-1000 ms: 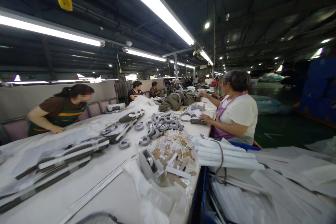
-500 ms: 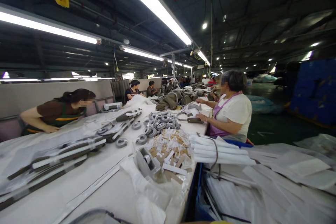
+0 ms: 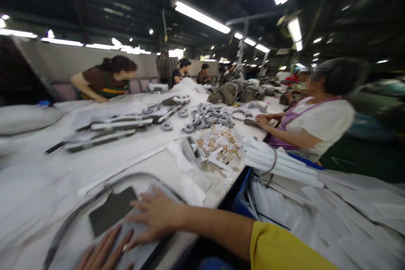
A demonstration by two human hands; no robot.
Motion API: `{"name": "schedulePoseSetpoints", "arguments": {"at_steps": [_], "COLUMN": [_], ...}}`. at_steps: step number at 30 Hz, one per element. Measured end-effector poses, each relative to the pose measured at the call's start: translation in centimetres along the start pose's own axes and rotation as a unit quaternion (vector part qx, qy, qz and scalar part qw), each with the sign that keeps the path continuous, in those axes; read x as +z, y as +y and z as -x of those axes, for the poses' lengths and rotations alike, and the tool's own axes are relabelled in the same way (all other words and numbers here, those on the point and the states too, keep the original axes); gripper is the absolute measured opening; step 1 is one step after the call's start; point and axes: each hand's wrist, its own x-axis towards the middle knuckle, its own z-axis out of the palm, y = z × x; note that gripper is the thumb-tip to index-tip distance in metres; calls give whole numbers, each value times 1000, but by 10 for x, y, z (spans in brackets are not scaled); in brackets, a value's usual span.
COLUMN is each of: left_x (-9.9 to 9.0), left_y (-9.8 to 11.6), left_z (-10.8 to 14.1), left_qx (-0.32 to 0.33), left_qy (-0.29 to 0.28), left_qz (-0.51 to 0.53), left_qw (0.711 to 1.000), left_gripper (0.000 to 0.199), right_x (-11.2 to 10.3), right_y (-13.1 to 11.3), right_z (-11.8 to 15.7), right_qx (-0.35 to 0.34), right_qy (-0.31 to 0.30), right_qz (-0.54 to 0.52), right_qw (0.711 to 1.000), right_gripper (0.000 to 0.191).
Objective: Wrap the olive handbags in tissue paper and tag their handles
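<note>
At the near edge of the table, my right hand [image 3: 158, 215] lies flat with its fingers spread on a pale, light-grey sheet [image 3: 158, 185]. My left hand [image 3: 103, 251] rests beside it, fingers stretched out, partly cut off by the bottom of the view. Beyond the fingertips a dark olive-grey fabric panel [image 3: 112, 211] shows. A long dark strap [image 3: 71, 223] curves round it on the table. Motion blurs this area, so the kind of item is hard to make out.
Grey coiled rolls [image 3: 211, 116] and a heap of small tags [image 3: 220, 141] lie mid-table beside a grey tape dispenser [image 3: 191, 149]. White rolled tubes [image 3: 278, 160] tied with a cord top a blue bin on the right. Co-workers [image 3: 311, 118] work around the table.
The view has swung to the right and tilted down. Both my hands and the yellow sleeve have come into view, with more of the strapped item. The right-hand co-worker's hands have come closer together.
</note>
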Motion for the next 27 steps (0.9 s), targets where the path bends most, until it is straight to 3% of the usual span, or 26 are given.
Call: {"name": "schedulePoseSetpoints", "arguments": {"at_steps": [2,4,10,18,22,25,27], "left_x": [-5,-13,-27,-33,-33,-25,-13], "left_y": [8,14,21,28,26,24,18], "left_z": [28,38,30,33,33,38,40], "left_qx": [-24,-36,-52,-64,-64,-46,-34], "left_qy": [-22,-36,-49,-60,-64,-41,-36], "left_qz": [15,22,43,54,41,14,-7], "left_qw": [999,998,997,995,995,998,999], "left_gripper": [58,63,66,66,66,66,65], "right_x": [-2,1,16,14,-2,-21,-29], "right_y": [-4,1,8,5,10,8,7], "right_z": [12,16,13,12,-20,-63,-95], "right_qx": [-1,-5,-15,-14,4,82,133], "right_qy": [0,-2,9,-24,-38,9,-3], "right_qz": [9,8,10,21,-32,-98,-113], "right_qw": [1000,1000,1000,999,999,992,985], "right_gripper": [71,70,72,71,64,53,53]}}
